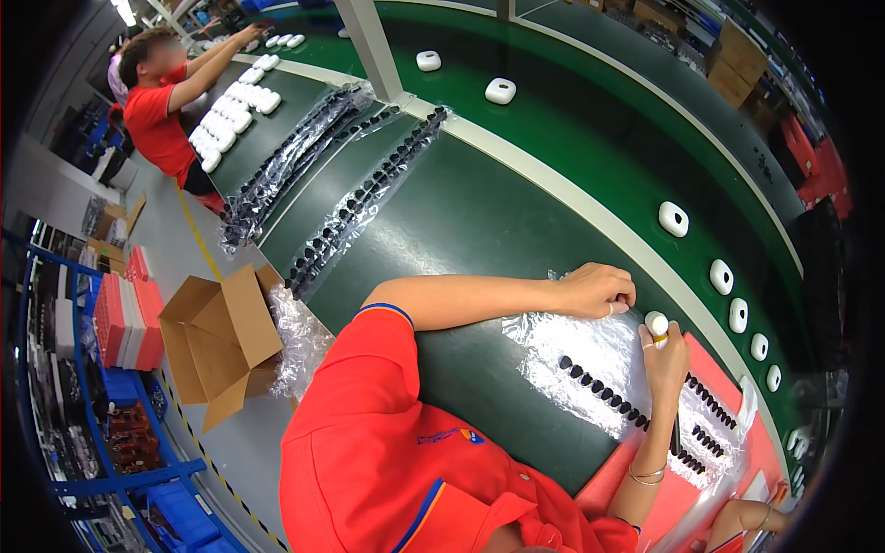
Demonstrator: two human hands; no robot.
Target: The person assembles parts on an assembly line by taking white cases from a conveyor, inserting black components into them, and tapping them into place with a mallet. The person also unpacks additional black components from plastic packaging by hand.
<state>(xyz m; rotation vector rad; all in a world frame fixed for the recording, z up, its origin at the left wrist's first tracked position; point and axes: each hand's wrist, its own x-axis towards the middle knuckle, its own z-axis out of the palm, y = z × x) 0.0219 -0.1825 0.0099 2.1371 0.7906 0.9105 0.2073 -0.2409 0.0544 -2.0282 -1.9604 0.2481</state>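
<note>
My left hand [595,291] is curled above the edge of a clear plastic sheet [544,346], fingertips pinched together; anything between them is hidden. Just in front of it, my right hand [666,361] grips a small white rounded piece [655,323] between thumb and fingers, with a yellow band showing at the fingers. A row of small black parts [604,394] lies on the plastic sheet, left of my right wrist. More short rows of black parts [710,402] lie on plastic over pink foam [608,484], right of that wrist.
A green conveyor belt [572,138] carries spaced white rounded housings [674,219] beyond the table's pale rail. Bagged strips of black parts [369,189] cross the green table [442,240]. An open cardboard box [221,336] stands at left. A co-worker's arm [737,521] reaches in lower right; another person [157,111] works far left.
</note>
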